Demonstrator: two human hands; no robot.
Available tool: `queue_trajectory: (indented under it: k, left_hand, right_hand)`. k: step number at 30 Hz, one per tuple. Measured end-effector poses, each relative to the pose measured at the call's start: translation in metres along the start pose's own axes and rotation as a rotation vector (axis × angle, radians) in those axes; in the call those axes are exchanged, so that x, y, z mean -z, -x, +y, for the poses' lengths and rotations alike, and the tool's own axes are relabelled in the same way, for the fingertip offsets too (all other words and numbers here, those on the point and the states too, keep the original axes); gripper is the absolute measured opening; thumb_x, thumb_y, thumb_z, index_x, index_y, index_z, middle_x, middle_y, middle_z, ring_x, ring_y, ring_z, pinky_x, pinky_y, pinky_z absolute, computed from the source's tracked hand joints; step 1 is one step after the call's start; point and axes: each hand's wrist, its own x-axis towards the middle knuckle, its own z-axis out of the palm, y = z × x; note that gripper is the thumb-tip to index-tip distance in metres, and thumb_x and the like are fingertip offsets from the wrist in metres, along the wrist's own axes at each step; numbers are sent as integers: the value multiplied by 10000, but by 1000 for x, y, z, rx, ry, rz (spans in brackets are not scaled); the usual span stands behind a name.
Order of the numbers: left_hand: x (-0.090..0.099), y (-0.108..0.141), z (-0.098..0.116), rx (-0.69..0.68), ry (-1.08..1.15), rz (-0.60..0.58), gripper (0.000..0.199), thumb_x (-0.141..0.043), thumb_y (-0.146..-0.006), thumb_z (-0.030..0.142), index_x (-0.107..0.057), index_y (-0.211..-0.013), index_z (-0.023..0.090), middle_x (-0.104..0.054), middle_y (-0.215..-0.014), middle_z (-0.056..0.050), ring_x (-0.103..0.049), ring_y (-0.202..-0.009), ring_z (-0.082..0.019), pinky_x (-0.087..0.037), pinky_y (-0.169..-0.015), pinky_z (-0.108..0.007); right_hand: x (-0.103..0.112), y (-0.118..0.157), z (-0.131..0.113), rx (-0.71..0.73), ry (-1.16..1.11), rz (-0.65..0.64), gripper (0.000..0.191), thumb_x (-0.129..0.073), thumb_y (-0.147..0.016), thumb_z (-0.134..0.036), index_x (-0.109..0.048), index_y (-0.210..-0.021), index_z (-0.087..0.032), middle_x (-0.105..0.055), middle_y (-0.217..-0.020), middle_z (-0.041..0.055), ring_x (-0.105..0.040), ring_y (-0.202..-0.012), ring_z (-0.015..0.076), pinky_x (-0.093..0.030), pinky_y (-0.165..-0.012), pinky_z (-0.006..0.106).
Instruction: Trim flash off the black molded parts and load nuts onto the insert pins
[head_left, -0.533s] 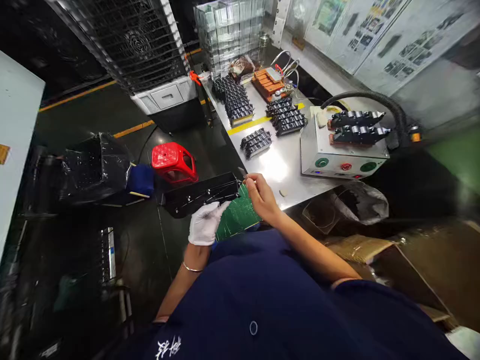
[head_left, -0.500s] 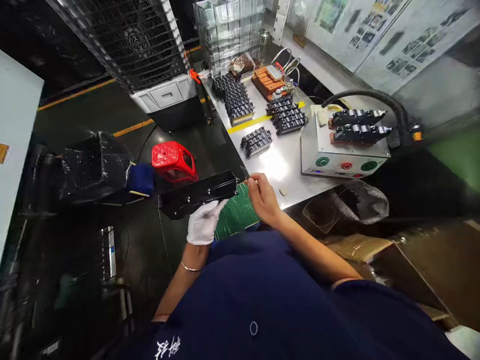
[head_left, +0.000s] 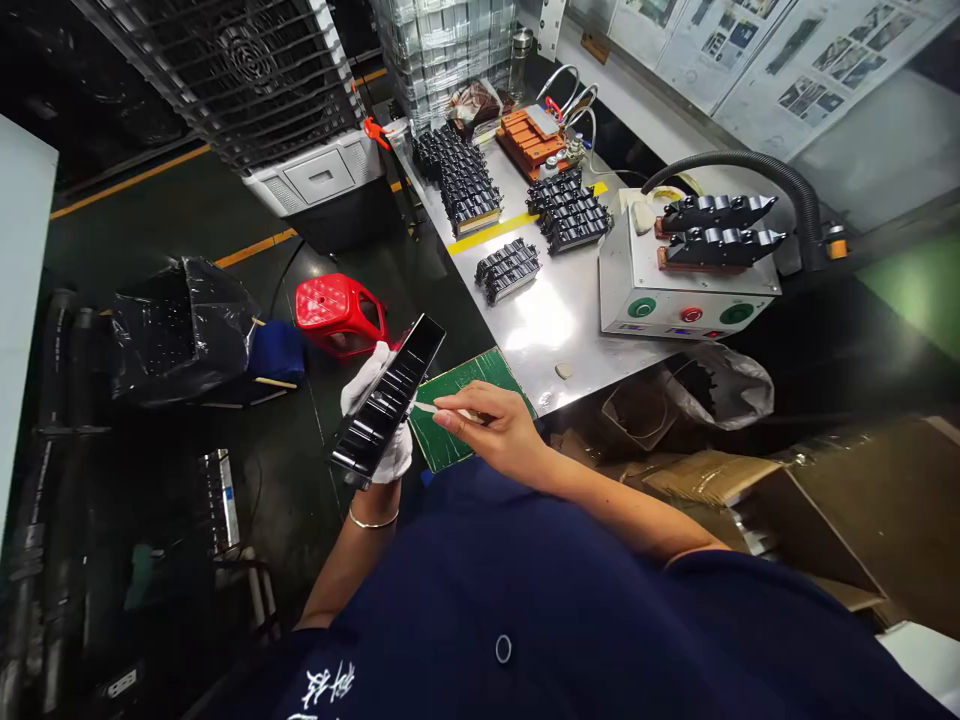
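My left hand [head_left: 395, 455], in a white glove, is wrapped round a long black part [head_left: 390, 400] and holds it tilted, its upper end pointing away to the right. The bare right hand [head_left: 499, 430] pinches a thin pale tool [head_left: 435, 408], whose tip is at the right side of the black part. Whether the tip touches it, I cannot tell. Beneath the tool lies a green board [head_left: 457, 445] at the table's near corner.
On the metal table [head_left: 544, 370] stand rows of black parts [head_left: 461, 185], an orange fixture [head_left: 529, 140] and a white control box [head_left: 652, 285] carrying two black parts. A red stool [head_left: 337, 310] is at the left, cardboard boxes [head_left: 720, 475] at the right.
The black part has swung to a steeper slant and shows a ribbed side. My right hand has moved down and left, closer to the part, and the pale tool now shows clearly.
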Motion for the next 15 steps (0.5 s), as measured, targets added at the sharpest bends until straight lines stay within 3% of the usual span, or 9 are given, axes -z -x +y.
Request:
queue_trajectory:
  k: [2, 5, 10, 15]
  left_hand:
    - [2, -1, 1, -151, -25, -23, 527, -800, -684, 538, -626, -1071, 226, -658, -1256, -97, -639, -1150, -286, -506, -1010, -496]
    - [8, -3, 2, -227, -146, -11, 443, -741, -752, 531, -605, -1051, 233, -652, -1239, -77, -614, -1191, -272, -476, -1041, -499]
    - [13, -10, 4, -84, -307, -6, 396, -770, -734, 463, -593, -981, 209, -652, -1170, -79, -563, -1252, -293, -478, -1038, -485]
    - [14, -1, 7, 43, -288, -16, 381, -802, -708, 398, -605, -959, 191, -669, -1115, -84, -558, -1255, -340, -482, -1025, -512]
  right_hand:
    - [1, -1, 1, -18, 0, 22, 133, -702, -836, -292, -776, -877, -189, -642, -671, 16, -525, -592, 94, -403, -537, 243]
    - [4, -5, 4, -56, 14, 65, 139, -707, -827, -308, -780, -864, -196, -655, -688, 24, -523, -588, 96, -392, -532, 249]
    - [8, -7, 5, -74, 5, 88, 145, -716, -813, -313, -784, -855, -192, -644, -680, 22, -509, -580, 94, -375, -526, 257]
    - [10, -8, 11, -135, -17, 98, 163, -722, -799, -353, -785, -841, -209, -665, -700, 25, -516, -603, 104, -391, -552, 268]
